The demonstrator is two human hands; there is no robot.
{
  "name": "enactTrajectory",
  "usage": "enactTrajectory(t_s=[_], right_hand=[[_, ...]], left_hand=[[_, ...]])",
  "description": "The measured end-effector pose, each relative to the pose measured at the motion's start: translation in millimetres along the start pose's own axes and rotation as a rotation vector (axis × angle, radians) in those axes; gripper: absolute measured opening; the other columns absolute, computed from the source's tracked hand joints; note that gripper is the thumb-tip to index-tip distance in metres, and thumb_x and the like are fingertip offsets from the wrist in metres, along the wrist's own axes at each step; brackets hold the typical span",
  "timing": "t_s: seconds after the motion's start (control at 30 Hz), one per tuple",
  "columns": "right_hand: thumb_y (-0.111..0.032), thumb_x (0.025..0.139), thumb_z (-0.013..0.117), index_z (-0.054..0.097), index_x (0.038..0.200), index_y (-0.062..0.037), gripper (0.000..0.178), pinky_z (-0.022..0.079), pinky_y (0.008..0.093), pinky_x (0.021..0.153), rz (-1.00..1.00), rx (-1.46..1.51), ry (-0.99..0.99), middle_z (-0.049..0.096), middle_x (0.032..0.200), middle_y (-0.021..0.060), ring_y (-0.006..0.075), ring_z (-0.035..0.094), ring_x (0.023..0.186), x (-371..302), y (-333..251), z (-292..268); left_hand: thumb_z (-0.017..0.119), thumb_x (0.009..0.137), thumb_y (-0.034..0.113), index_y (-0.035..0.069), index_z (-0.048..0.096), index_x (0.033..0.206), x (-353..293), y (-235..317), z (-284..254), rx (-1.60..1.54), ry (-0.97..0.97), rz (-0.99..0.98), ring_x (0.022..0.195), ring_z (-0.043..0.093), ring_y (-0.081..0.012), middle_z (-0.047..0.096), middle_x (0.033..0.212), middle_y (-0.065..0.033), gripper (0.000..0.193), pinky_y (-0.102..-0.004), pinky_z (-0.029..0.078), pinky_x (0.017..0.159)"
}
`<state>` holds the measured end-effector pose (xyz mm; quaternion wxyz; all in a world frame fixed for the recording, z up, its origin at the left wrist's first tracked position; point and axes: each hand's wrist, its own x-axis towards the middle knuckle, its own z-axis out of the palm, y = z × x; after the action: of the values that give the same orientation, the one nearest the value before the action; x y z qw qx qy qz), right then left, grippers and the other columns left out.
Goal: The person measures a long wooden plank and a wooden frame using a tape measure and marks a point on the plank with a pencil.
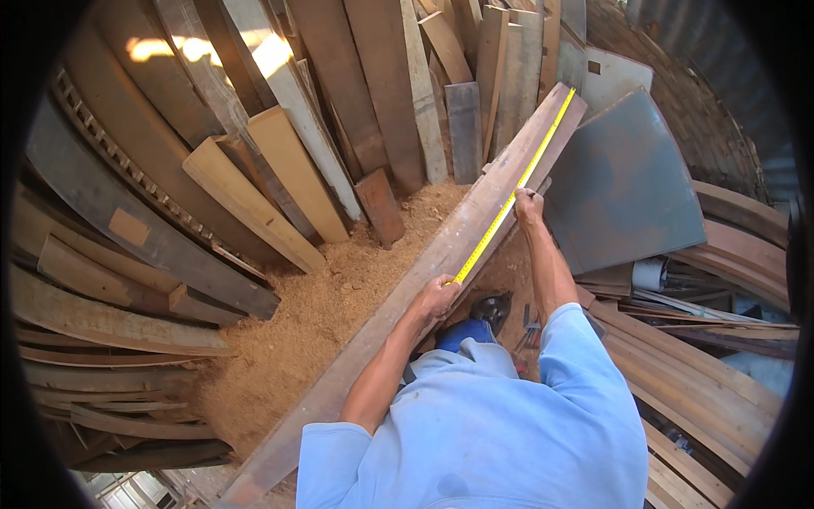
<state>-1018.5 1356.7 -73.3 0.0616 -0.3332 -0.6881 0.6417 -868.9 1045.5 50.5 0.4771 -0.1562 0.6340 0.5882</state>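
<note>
Clamping the yellow tape measure [487, 238] at two spots, the left hand [437, 299] and right hand [529, 206] apparently hold it straight along the wooden plank [381, 321].

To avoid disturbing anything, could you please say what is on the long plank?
A yellow measuring tape lies along the long plank, held by the left hand and right hand; wood beneath them is hidden.
</note>
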Motion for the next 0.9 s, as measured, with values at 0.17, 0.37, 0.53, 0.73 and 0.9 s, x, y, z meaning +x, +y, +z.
enactTrajectory(t_s=[0.17,0.37,0.53,0.73,0.9], right_hand=[[-0.022,0.093,0.064,0.060,0.071,-0.0075,0.027,0.037,0.0309,0.047,-0.133,-0.079,0.002,0.053,0.061,-0.0008,0.0111,0.046,0.051,-1.7,25.8,1.1],[-0.023,0.092,0.063,0.071,0.093,-0.0014,0.024,0.049,0.0381,0.070,-0.328,-0.543,-0.045,0.067,0.076,0.0106,0.0244,0.063,0.073,-55.3,49.0,-6.5],[-0.030,0.091,0.066,0.062,0.127,-0.0071,0.043,0.049,0.0502,0.096,-0.349,-0.970,-0.035,0.066,0.116,0.0244,0.0434,0.062,0.109,-109.1,10.1,14.0],[-0.041,0.086,0.072,0.043,0.147,-0.0092,0.075,0.044,0.0515,0.104,-0.360,-1.330,-0.265,0.057,0.135,0.0238,0.0439,0.050,0.126,-144.1,1.6,18.4],[-0.045,0.084,0.073,0.039,0.151,-0.0090,0.083,0.042,0.0531,0.107,-0.305,-1.369,-0.338,0.053,0.142,0.0247,0.0463,0.045,0.131,-145.8,-6.0,27.2]], left_hand=[[0.062,0.094,0.037,0.009,0.061,0.126,5.5,-18.9,1.4,0.060,0.044,-0.011,0.056,0.051,-0.0128,0.054,0.071,-0.0003,0.042,-0.0310,0.042,0.046],[0.060,0.094,0.037,0.014,0.054,0.142,6.1,-83.9,-15.3,0.407,0.234,0.198,0.088,0.064,-0.0320,0.064,0.093,-0.0174,0.054,-0.0445,0.053,0.077],[0.058,0.095,0.036,0.027,0.039,0.155,-55.4,-75.0,-30.9,0.699,0.381,0.087,0.124,0.050,-0.0449,0.054,0.128,-0.0277,0.063,-0.0529,0.044,0.104],[0.059,0.096,0.035,0.031,0.036,0.155,-70.6,-104.8,-47.9,0.813,0.516,-0.013,0.132,0.041,-0.0460,0.042,0.140,-0.0269,0.064,-0.0572,0.043,0.104],[0.059,0.096,0.035,0.032,0.037,0.155,-71.0,-111.3,-54.4,0.802,0.529,-0.034,0.135,0.038,-0.0497,0.040,0.144,-0.0291,0.063,-0.0571,0.041,0.108]])
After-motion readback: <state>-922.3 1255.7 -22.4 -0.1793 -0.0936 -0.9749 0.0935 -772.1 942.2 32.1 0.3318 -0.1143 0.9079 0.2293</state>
